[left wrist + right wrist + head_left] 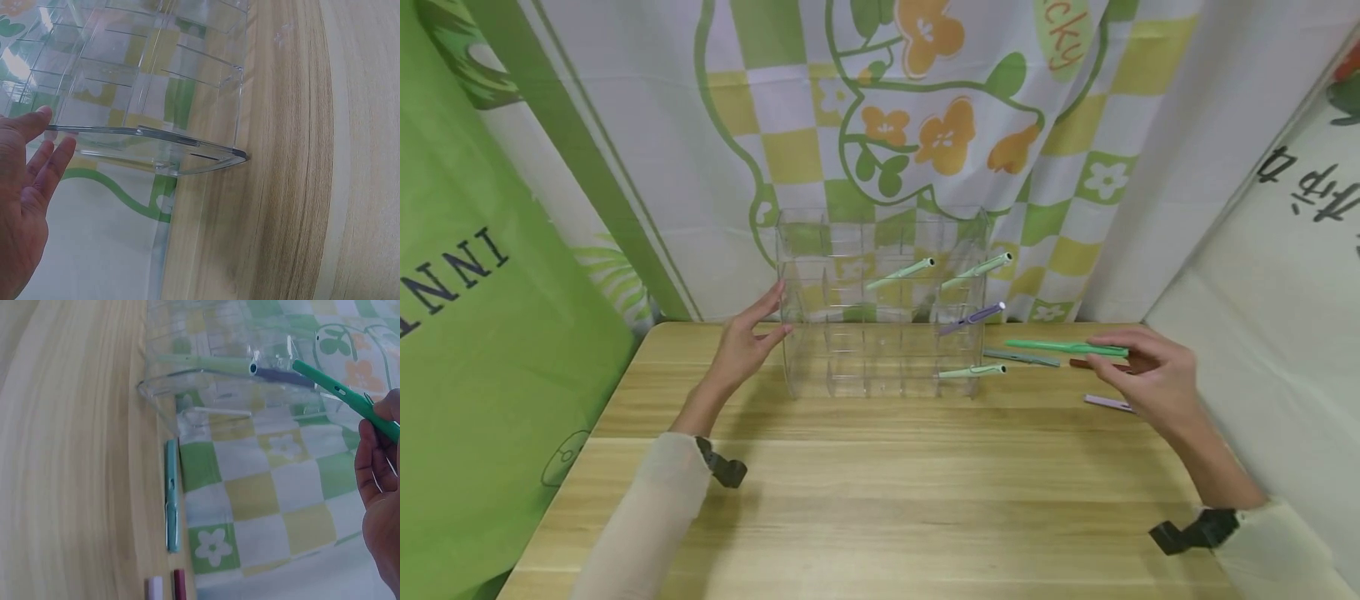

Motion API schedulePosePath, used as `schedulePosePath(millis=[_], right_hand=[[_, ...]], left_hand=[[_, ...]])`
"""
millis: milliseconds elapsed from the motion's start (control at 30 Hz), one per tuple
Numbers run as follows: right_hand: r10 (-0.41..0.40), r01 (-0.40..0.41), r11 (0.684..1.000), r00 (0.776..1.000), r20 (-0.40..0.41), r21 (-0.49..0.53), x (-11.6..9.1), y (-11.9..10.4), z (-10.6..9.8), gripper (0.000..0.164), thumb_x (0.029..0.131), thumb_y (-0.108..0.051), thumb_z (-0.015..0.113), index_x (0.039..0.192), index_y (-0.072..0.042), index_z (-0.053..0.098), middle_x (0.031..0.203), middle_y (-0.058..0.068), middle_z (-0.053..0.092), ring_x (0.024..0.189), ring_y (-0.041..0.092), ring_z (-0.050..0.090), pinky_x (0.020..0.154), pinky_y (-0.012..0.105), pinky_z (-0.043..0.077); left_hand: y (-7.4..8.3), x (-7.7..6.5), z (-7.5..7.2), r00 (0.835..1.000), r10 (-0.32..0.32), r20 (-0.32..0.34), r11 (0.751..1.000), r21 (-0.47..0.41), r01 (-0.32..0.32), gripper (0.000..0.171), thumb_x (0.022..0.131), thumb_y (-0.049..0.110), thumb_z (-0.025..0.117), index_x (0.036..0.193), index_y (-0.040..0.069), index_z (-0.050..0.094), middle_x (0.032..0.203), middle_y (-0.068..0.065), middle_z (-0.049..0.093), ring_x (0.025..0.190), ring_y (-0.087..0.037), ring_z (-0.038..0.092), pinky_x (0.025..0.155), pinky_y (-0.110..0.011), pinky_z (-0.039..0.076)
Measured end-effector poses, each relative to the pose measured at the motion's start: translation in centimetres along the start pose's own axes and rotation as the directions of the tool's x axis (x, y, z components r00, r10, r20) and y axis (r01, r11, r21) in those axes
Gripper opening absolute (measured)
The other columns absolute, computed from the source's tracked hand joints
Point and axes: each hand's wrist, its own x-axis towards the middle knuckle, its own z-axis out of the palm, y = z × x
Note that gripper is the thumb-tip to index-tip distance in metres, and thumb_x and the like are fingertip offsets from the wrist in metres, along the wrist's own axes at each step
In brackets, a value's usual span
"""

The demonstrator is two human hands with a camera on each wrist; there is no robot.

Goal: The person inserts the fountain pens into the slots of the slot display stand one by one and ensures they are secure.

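Note:
A clear, compartmented pen rack (883,342) stands on the table. My left hand (741,346) holds its left side, with the thumb at the panel edge and the fingertips (62,153) along the outer face. My right hand (1153,371) pinches a bright green pen (1048,345) between thumb and fingers, its far end pointing left toward the rack. Pale green pens (973,271) and one purple pen (973,318) stick out of the rack's compartments. The bright green pen (331,385) overlaps the rack in the right wrist view.
Right of the rack lie a teal pen (172,497), a dark red pen (180,584) and a lilac pen (1107,403), partly behind my right hand. A patterned curtain (805,108) hangs behind the rack. The wooden table (880,492) extends in front.

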Motion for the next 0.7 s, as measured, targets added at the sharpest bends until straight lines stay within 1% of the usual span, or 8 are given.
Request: schedulePosePath(millis=[100, 200, 267, 367, 467, 567, 633, 700], right_hand=[[-0.021, 0.020, 0.999, 0.999, 0.030, 0.034, 0.5, 0.1, 0.7, 0.031, 0.076, 0.043, 0.056, 0.103, 0.032, 0.064, 0.106, 0.024, 0.072, 0.089, 0.024, 0.077, 0.078, 0.031, 0.069], [-0.063, 0.065, 0.996, 0.998, 0.026, -0.067, 1.0, 0.3, 1.4, 0.032, 0.074, 0.039, 0.061, 0.101, 0.025, 0.070, 0.102, 0.021, 0.074, 0.072, 0.012, 0.071, 0.065, 0.014, 0.064], [-0.082, 0.085, 0.983, 0.996, 0.022, -0.161, 1.4, 0.5, 1.8, 0.033, 0.072, 0.035, 0.066, 0.099, 0.018, 0.075, 0.099, 0.018, 0.076, 0.056, 0.001, 0.054, 0.047, 0.006, 0.045], [-0.102, 0.104, 0.965, 0.995, 0.021, -0.239, 1.9, 0.6, 2.5, 0.033, 0.069, 0.032, 0.070, 0.097, 0.014, 0.077, 0.095, 0.017, 0.076, 0.051, -0.001, 0.030, 0.038, 0.015, 0.019], [-0.091, 0.095, 0.978, 0.995, 0.028, -0.188, 2.3, 0.7, 3.5, 0.032, 0.069, 0.033, 0.069, 0.097, 0.017, 0.075, 0.096, 0.018, 0.076, 0.060, 0.001, 0.051, 0.046, 0.007, 0.038], [-0.074, 0.077, 0.986, 0.997, 0.028, -0.145, 2.6, 0.6, 4.6, 0.031, 0.071, 0.034, 0.068, 0.098, 0.019, 0.074, 0.101, 0.016, 0.077, 0.087, 0.009, 0.070, 0.073, 0.007, 0.059], [-0.068, 0.071, 0.989, 0.997, 0.031, -0.128, 2.8, 0.7, 5.3, 0.030, 0.072, 0.035, 0.068, 0.098, 0.019, 0.074, 0.103, 0.014, 0.077, 0.100, 0.016, 0.072, 0.088, 0.016, 0.063], [-0.072, 0.076, 0.988, 0.997, 0.037, -0.131, 3.0, 0.7, 6.0, 0.030, 0.073, 0.034, 0.068, 0.098, 0.018, 0.074, 0.104, 0.014, 0.077, 0.103, 0.018, 0.072, 0.092, 0.017, 0.063]], left_hand=[[0.0, 0.0, 0.0, 1.000, 0.005, -0.009, 1.000, 0.013, -0.005, 0.072, 0.094, -0.007, 0.075, 0.158, 0.003, 0.045, 0.165, -0.016, 0.040, 0.134, -0.049, 0.059, 0.089, -0.043, 0.064], [-0.1, 0.0, 0.1, 1.000, 0.008, -0.010, 1.000, 0.023, -0.008, 0.072, 0.094, -0.008, 0.075, 0.159, 0.002, 0.044, 0.165, -0.017, 0.040, 0.133, -0.050, 0.058, 0.088, -0.045, 0.064], [-0.1, 0.0, 0.1, 1.000, 0.009, -0.009, 1.000, 0.022, -0.009, 0.072, 0.094, -0.008, 0.075, 0.159, 0.002, 0.045, 0.165, -0.017, 0.040, 0.133, -0.050, 0.058, 0.088, -0.044, 0.064], [-0.1, 0.0, 0.1, 1.000, 0.005, -0.006, 1.000, 0.016, -0.005, 0.072, 0.094, -0.007, 0.075, 0.159, 0.003, 0.045, 0.166, -0.015, 0.040, 0.134, -0.048, 0.058, 0.089, -0.042, 0.064], [-0.1, -0.1, 0.0, 1.000, 0.001, -0.001, 1.000, 0.003, -0.001, 0.071, 0.095, -0.005, 0.075, 0.159, 0.004, 0.045, 0.166, -0.013, 0.040, 0.135, -0.047, 0.058, 0.091, -0.040, 0.064], [-0.2, -0.1, 0.0, 1.000, -0.001, 0.002, 1.000, -0.008, 0.001, 0.069, 0.096, -0.003, 0.074, 0.159, 0.004, 0.045, 0.167, -0.012, 0.039, 0.136, -0.047, 0.057, 0.091, -0.040, 0.063], [-0.2, -0.1, 0.0, 1.000, -0.002, 0.003, 1.000, -0.012, 0.002, 0.069, 0.097, -0.003, 0.074, 0.159, 0.004, 0.045, 0.167, -0.012, 0.039, 0.137, -0.047, 0.056, 0.092, -0.040, 0.063], [-0.2, 0.0, 0.0, 1.000, -0.001, 0.001, 1.000, -0.010, 0.001, 0.069, 0.096, -0.003, 0.075, 0.159, 0.004, 0.045, 0.167, -0.012, 0.039, 0.136, -0.048, 0.057, 0.091, -0.040, 0.063]])
